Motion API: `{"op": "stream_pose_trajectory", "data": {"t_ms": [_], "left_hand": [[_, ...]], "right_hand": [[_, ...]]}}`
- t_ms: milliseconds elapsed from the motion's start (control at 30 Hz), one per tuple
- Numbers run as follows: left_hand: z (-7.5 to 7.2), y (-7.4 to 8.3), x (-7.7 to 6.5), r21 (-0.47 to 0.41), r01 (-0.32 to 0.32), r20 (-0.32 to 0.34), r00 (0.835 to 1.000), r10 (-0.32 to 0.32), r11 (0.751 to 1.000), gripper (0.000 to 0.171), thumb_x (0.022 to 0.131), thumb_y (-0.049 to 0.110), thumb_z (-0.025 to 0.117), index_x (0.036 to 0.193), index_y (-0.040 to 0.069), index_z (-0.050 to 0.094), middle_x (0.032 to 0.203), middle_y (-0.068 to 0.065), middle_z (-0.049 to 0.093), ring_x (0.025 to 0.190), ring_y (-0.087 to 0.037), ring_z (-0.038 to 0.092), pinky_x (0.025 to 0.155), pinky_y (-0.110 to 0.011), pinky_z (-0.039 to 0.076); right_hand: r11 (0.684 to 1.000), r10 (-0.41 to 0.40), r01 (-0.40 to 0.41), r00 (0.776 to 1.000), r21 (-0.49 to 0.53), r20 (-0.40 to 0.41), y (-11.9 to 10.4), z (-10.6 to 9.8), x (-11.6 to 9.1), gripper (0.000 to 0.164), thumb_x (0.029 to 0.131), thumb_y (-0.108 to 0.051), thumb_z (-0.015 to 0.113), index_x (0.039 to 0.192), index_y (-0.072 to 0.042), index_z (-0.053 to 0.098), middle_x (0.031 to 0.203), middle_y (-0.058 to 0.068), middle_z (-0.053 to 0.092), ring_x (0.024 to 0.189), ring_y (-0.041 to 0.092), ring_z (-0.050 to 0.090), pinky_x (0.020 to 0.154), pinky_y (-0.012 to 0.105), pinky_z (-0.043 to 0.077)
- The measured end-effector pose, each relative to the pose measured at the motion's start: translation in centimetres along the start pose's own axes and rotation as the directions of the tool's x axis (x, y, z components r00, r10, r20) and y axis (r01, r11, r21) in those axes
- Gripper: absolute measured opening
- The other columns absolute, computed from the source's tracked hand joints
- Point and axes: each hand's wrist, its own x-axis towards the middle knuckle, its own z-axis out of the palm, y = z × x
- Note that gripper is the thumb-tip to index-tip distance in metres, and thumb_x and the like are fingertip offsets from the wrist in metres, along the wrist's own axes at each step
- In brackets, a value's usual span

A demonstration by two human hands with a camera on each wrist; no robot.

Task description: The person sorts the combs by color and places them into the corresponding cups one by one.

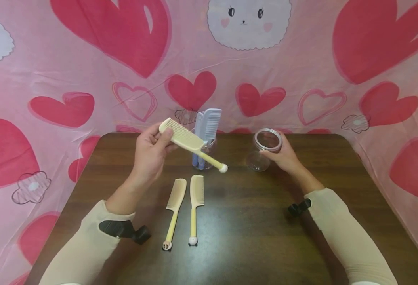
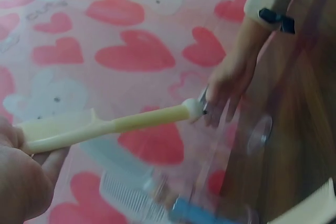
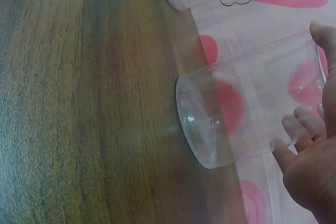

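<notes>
My left hand pinches a cream comb by the far end of its toothed part, so its yellow handle with a white ball tip slants down to the right. My right hand grips a clear jar near its silver-rimmed mouth. Through the jar's wall, its fingers show in the right wrist view. Between the hands stands another clear jar holding blue-handled combs, partly hidden behind the held comb. Two more cream combs, a left one and a right one, lie on the table.
The dark wooden table ends at the back against a pink sheet printed with red hearts. Both lying combs point their ball-tipped handles toward the near edge. A black wrist mount sits on the left sleeve.
</notes>
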Motion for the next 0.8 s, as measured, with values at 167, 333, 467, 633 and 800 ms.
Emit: {"op": "stream_pose_trajectory", "data": {"t_ms": [167, 333, 467, 633, 800], "left_hand": [[2.8, -0.8, 0.8, -0.083, -0.062, -0.008, 0.998, 0.061, 0.995, 0.024, 0.102, -0.008, 0.05, 0.124, -0.018, 0.054, 0.098, -0.004, 0.074, 0.09, -0.014, 0.073, 0.081, -0.032, 0.061], [5.5, -1.2, 1.9, -0.119, -0.101, -0.014, 0.995, 0.1, 0.988, 0.026, 0.101, -0.008, 0.052, 0.125, -0.019, 0.055, 0.1, -0.006, 0.074, 0.093, -0.015, 0.072, 0.084, -0.036, 0.06], [7.7, -1.4, 2.7, -0.101, -0.102, 0.005, 0.995, 0.103, 0.99, 0.027, 0.1, -0.007, 0.055, 0.125, -0.019, 0.055, 0.103, -0.012, 0.071, 0.093, -0.015, 0.071, 0.086, -0.038, 0.06], [10.5, -2.0, 3.5, -0.096, -0.095, 0.076, 0.992, 0.102, 0.991, 0.027, 0.1, -0.009, 0.055, 0.124, -0.019, 0.056, 0.107, -0.025, 0.068, 0.092, -0.015, 0.07, 0.089, -0.043, 0.059], [12.9, -2.8, 4.4, -0.11, -0.096, 0.089, 0.99, 0.106, 0.989, 0.027, 0.099, -0.01, 0.057, 0.124, -0.018, 0.058, 0.113, -0.033, 0.066, 0.094, -0.018, 0.069, 0.089, -0.044, 0.059]], "right_hand": [[1.0, -0.001, 0.001, 1.0, 0.018, 0.007, -0.2, 0.1, 0.0, 0.074, 0.083, 0.015, 0.073, 0.145, 0.01, 0.033, 0.128, -0.004, 0.055, 0.125, 0.02, 0.051, 0.102, 0.017, 0.044], [0.999, 0.01, -0.01, 1.0, 0.039, 0.01, -0.2, 0.1, 0.0, 0.074, 0.083, 0.017, 0.071, 0.145, 0.011, 0.031, 0.13, 0.0, 0.054, 0.124, 0.017, 0.051, 0.099, 0.013, 0.044], [0.999, 0.024, -0.024, 1.0, 0.03, 0.005, -0.2, 0.1, 0.0, 0.076, 0.084, 0.015, 0.073, 0.147, 0.007, 0.032, 0.138, 0.018, 0.051, 0.123, 0.013, 0.051, 0.097, 0.013, 0.045], [0.999, 0.019, -0.019, 1.0, 0.029, 0.017, -0.1, 0.0, 0.2, 0.077, 0.084, 0.015, 0.073, 0.148, 0.007, 0.031, 0.143, 0.029, 0.045, 0.127, 0.02, 0.049, 0.095, 0.011, 0.045], [0.999, 0.041, -0.041, 0.999, -0.029, 0.004, -0.2, -0.1, 0.1, 0.081, 0.083, 0.011, 0.076, 0.15, 0.006, 0.031, 0.142, 0.022, 0.046, 0.121, 0.01, 0.048, 0.102, 0.012, 0.037]]}}
